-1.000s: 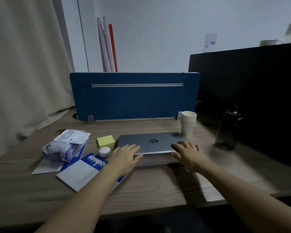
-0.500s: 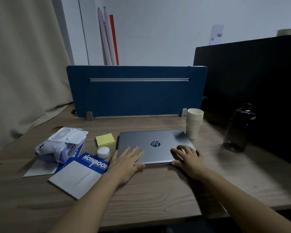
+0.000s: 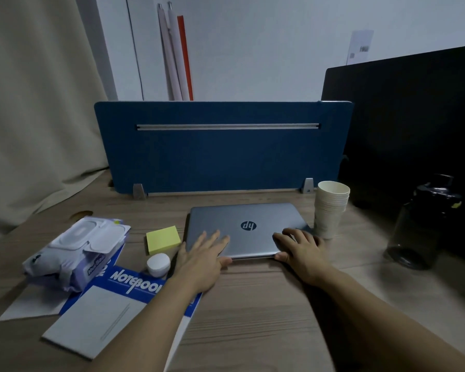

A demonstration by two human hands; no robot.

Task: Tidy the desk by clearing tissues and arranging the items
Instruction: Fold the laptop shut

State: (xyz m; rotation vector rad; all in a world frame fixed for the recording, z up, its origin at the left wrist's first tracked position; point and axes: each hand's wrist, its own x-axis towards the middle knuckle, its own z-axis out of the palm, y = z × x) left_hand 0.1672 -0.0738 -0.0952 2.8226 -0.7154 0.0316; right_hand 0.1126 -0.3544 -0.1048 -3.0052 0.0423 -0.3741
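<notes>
A closed silver laptop (image 3: pixel 253 214) lies flat on the wooden desk (image 3: pixel 266 304), in front of the blue divider. My left hand (image 3: pixel 202 261) rests on its near left corner, fingers straight on the lid and thumb at the front edge. My right hand (image 3: pixel 301 253) lies on the near right corner, fingers lightly bent on the lid, thumb against the front edge. Left of the laptop are a yellow sticky-note pad (image 3: pixel 163 238), a small white round container (image 3: pixel 158 264), a blue notebook (image 3: pixel 105 312) and a pack of wet wipes (image 3: pixel 75 251).
A stack of paper cups (image 3: pixel 330 210) stands right beside the laptop's right edge. A dark bottle (image 3: pixel 424 224) is further right, before a black panel (image 3: pixel 414 116). The blue divider (image 3: pixel 220 157) closes the back. A white sheet (image 3: pixel 27 307) lies under the wipes. A curtain hangs left.
The laptop, raised off the desk a second ago, now lies flat and sits a little further back. Both hands stayed on its near corners.
</notes>
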